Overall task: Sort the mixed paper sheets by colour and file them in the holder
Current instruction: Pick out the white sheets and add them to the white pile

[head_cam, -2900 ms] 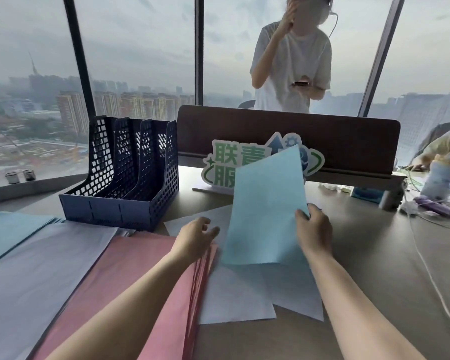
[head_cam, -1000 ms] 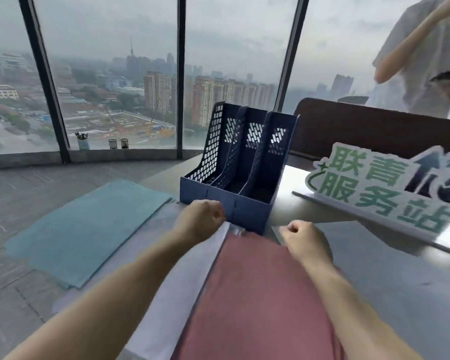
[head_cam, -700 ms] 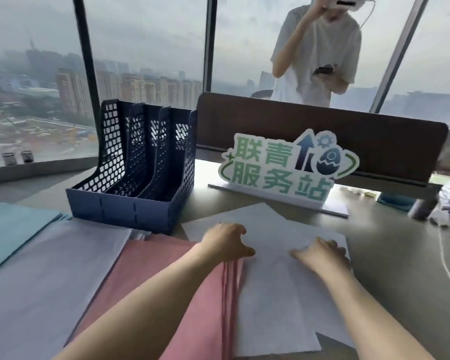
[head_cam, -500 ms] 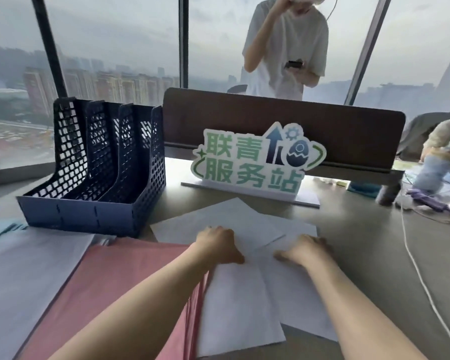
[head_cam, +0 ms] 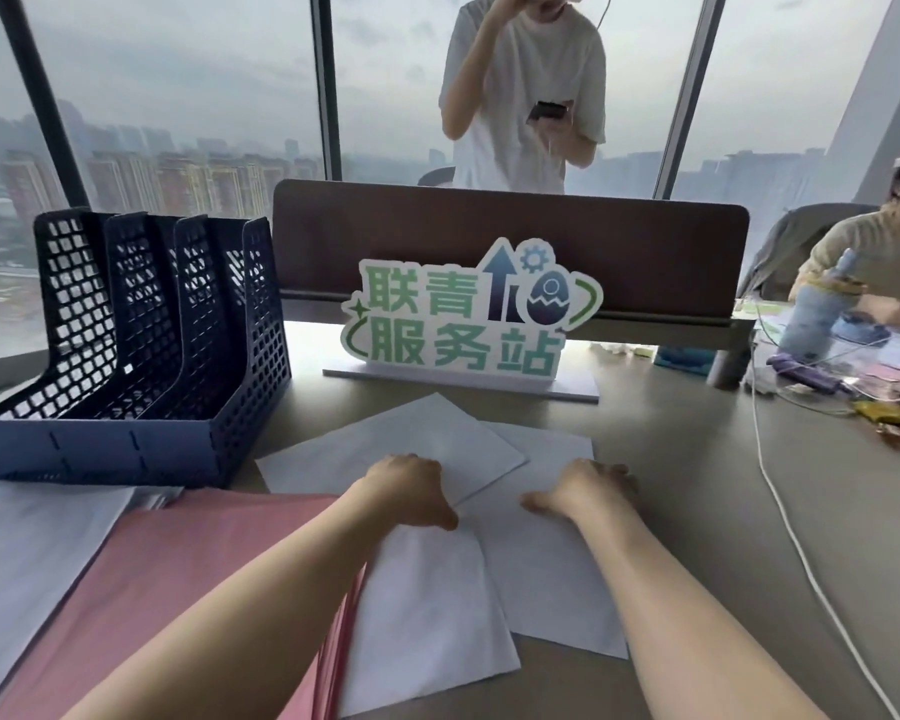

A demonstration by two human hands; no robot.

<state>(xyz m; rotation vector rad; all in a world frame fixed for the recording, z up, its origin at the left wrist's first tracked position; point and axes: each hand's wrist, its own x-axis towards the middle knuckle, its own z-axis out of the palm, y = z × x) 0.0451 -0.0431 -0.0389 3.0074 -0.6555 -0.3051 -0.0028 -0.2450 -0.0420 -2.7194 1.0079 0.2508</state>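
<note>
Three loose white sheets [head_cam: 541, 569] lie overlapped on the desk in front of me, the top one [head_cam: 385, 449] turned at an angle. My left hand [head_cam: 406, 491] rests on that angled sheet with its thumb at the sheet's near edge; its fingers are hidden behind the back of the hand. My right hand [head_cam: 588, 488] lies flat on the sheets just to the right. A pink stack [head_cam: 204, 563] lies under my left forearm, with a white pile [head_cam: 32, 553] beside it. The dark blue mesh file holder [head_cam: 126, 356] stands at the back left, its slots bare of paper.
A green and white sign [head_cam: 468, 314] stands behind the sheets, in front of a brown desk divider [head_cam: 510, 241]. A white cable [head_cam: 780, 511] runs down the desk's right side. Clutter and a seated person are at the far right; another person stands behind the divider.
The blue sheet my right hand held is gone from it. Both hands went left to the sorted piles, then came back and settled on the loose white sheets.
</note>
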